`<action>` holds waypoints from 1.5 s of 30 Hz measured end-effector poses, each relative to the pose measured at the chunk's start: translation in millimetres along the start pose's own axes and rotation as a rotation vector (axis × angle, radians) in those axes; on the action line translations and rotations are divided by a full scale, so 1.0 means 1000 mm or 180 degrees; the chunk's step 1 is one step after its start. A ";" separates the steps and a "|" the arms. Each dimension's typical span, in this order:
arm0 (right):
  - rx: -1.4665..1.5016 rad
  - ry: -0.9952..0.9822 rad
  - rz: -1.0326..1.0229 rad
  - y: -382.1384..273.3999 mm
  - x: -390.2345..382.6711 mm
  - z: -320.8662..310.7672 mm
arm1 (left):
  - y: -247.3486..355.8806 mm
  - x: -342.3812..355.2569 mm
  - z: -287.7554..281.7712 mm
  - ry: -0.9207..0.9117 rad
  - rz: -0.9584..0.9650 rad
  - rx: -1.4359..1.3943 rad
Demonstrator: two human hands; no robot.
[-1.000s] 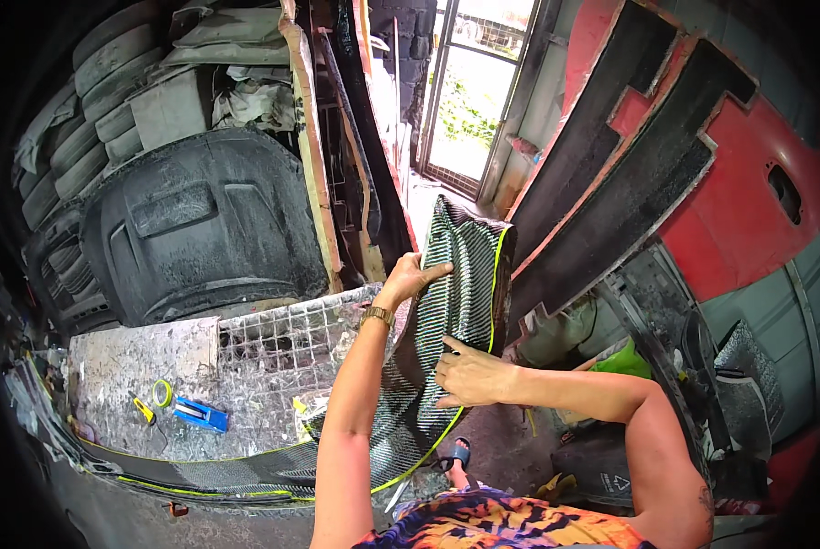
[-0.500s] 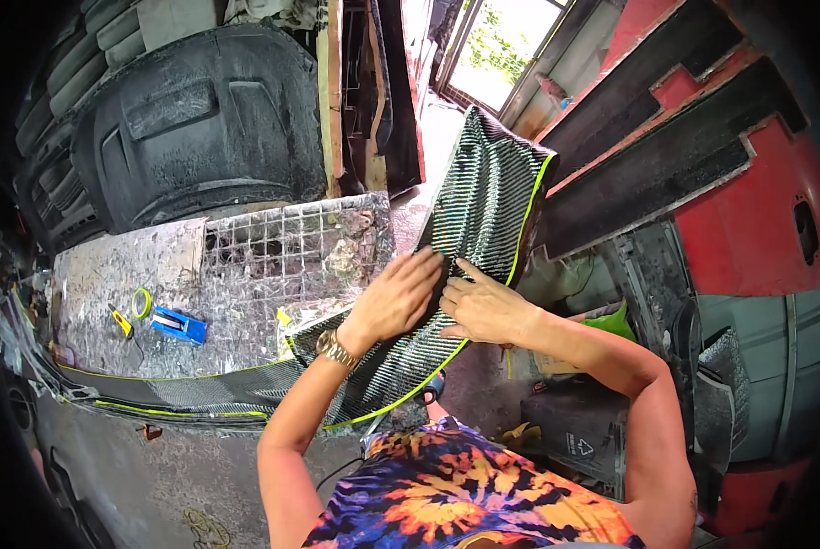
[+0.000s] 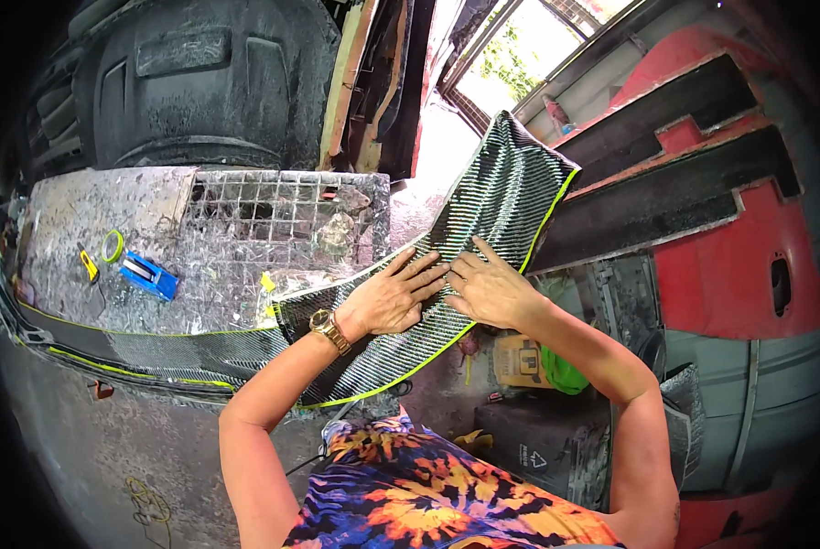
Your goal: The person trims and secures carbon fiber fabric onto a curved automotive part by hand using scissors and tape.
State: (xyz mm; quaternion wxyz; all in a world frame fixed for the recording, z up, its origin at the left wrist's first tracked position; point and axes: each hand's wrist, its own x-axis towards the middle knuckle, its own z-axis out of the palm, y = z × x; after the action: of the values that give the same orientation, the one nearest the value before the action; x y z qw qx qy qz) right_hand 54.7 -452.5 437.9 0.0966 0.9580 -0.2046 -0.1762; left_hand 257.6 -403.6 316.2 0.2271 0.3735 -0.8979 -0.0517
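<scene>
A long strip of dark, shiny woven carbon-fibre cloth (image 3: 506,192), edged with yellow-green tape, lies along the near side of the worktable and reaches past its right end. My left hand (image 3: 393,297), a gold watch (image 3: 329,331) on its wrist, rests on the cloth with fingers spread. Just to its right, my right hand (image 3: 490,287) presses on the same cloth, fingers stretched and apart. The fingertips of both hands almost meet. Neither hand grips anything. Whatever supports the cloth under my hands is mostly covered.
On the stained worktable (image 3: 90,215) lie a blue tool (image 3: 149,275), a roll of yellow-green tape (image 3: 112,245) and a yellow cutter (image 3: 89,266). A wire grid (image 3: 268,212) covers its right part. Black moulded panels (image 3: 190,101) stand behind; red panels (image 3: 703,274) lean at right.
My head view has shifted, so the table sits further left and the cloth's far end further right. The left hand's fingers have spread apart. Both hands stay on the cloth.
</scene>
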 end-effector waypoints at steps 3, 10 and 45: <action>-0.0066 0.0080 0.0052 -0.001 0.002 0.002 | -0.001 -0.002 0.003 0.0048 -0.0005 0.0052; -0.0003 0.0062 -0.0086 0.003 0.003 -0.003 | 0.016 -0.007 -0.013 0.0344 -0.0129 -0.0115; 0.1329 -0.0277 -0.0449 -0.012 0.021 -0.010 | 0.078 -0.067 0.019 0.1584 -0.1935 -0.2305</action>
State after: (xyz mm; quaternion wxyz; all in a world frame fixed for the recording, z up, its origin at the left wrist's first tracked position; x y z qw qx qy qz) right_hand 80.4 -449.0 437.3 -0.1253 0.9606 -0.1730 -0.1775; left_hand 239.9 -302.6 294.8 0.5224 0.5155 -0.5929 -0.3316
